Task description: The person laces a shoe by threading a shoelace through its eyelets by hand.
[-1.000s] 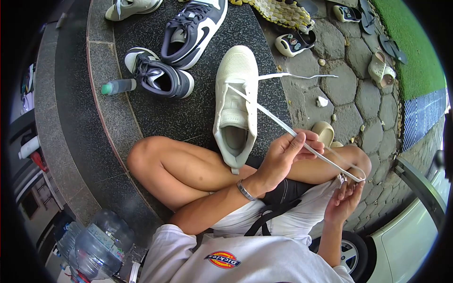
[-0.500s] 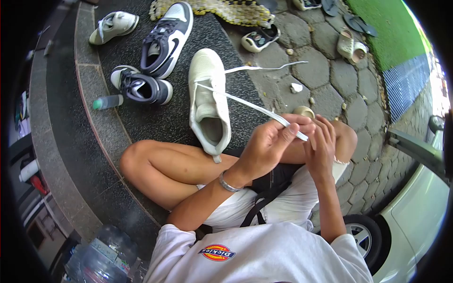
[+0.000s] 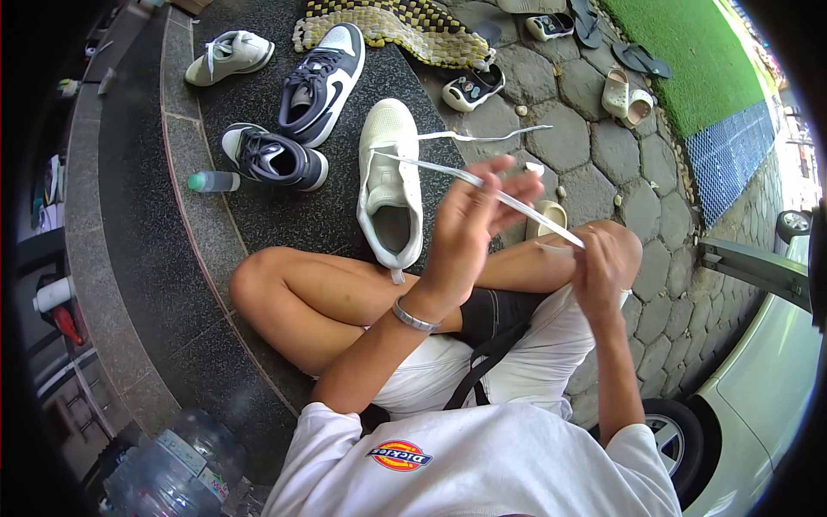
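A white sneaker (image 3: pixel 389 185) stands on the dark speckled step in front of my crossed legs, its toe pointing away. One loose white shoelace end (image 3: pixel 482 136) trails from it to the right. The other shoelace length (image 3: pixel 541 219) stretches from the upper eyelets to my hands. My left hand (image 3: pixel 469 220), with a bracelet at the wrist, has this lace between thumb and forefinger; its other fingers are spread and slightly blurred. Farther along, my right hand (image 3: pixel 600 269) pinches the lace near its end, above my right knee.
Left of the sneaker are two dark-and-white sneakers (image 3: pixel 323 84), (image 3: pixel 274 158), another white shoe (image 3: pixel 231 57) and a small green-capped bottle (image 3: pixel 214 181). A woven mat (image 3: pixel 401 30) lies ahead. Clogs (image 3: pixel 615 93) and flip-flops (image 3: pixel 642 59) sit on the paving. A car (image 3: pixel 758 370) stands at right.
My hands have moved apart. The left has shifted up and left toward the sneaker, its fingers opening out; the right has moved slightly right and down with the lace. The view has shifted slightly.
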A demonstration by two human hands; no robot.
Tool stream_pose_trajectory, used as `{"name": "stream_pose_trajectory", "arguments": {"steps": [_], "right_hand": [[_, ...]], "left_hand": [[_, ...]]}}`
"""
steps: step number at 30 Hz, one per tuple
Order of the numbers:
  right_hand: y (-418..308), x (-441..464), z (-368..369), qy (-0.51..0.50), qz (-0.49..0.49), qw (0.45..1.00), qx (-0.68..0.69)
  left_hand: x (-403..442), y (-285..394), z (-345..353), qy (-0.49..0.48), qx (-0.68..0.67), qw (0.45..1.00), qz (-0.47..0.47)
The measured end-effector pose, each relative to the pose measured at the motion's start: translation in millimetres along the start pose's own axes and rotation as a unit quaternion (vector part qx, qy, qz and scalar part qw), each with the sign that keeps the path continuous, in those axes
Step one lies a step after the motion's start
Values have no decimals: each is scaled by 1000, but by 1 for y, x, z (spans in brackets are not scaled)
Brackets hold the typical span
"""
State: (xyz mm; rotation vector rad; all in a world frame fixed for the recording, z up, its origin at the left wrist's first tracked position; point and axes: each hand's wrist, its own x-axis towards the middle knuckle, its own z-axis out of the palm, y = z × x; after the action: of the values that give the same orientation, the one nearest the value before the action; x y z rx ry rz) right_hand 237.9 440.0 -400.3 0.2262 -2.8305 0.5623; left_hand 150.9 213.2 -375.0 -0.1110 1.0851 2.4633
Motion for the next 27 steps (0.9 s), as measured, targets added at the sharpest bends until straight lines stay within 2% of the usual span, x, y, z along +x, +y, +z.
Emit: {"name": "stream_pose_trajectory", "arguments": {"steps": [2, 4, 7, 10, 11, 14, 16, 18, 20, 23, 26, 27], "right_hand": [[16, -6, -26, -33, 10, 998, -47], [31, -13, -46, -19, -4, 995, -103], [54, -26, -73, -58, 48, 983, -165], [57, -30, -90, -60, 61, 980, -182], [53, -27, -94, -44, 47, 983, -173], [45, -22, -99, -80, 69, 973, -203], [49, -20, -90, -110, 89, 984, -112], [54, -14, -69, -135, 84, 987, -10], [47, 0, -40, -156, 58, 981, 98], [7, 30, -10, -234, 175, 920, 261], [-9, 50, 45, -251, 255, 813, 460], [-19, 58, 60, -212, 271, 781, 521]], "left_hand": [[6, 0, -17, 75, -82, 993, 34], [11, 5, -40, 129, -120, 983, 59], [15, 24, -62, 154, -117, 979, 64], [17, 42, -69, 157, -87, 982, 59], [19, 47, -72, 147, -74, 986, 37], [30, 65, -78, 85, 4, 996, -12], [45, 83, -87, 57, 41, 996, -51], [63, 104, -92, 41, 130, 989, -54], [83, 119, -101, 37, 154, 987, -25], [101, 124, -109, 20, 195, 981, 13], [108, 113, -120, 81, 276, 956, 58], [112, 109, -134, 77, 310, 946, 64]]}}
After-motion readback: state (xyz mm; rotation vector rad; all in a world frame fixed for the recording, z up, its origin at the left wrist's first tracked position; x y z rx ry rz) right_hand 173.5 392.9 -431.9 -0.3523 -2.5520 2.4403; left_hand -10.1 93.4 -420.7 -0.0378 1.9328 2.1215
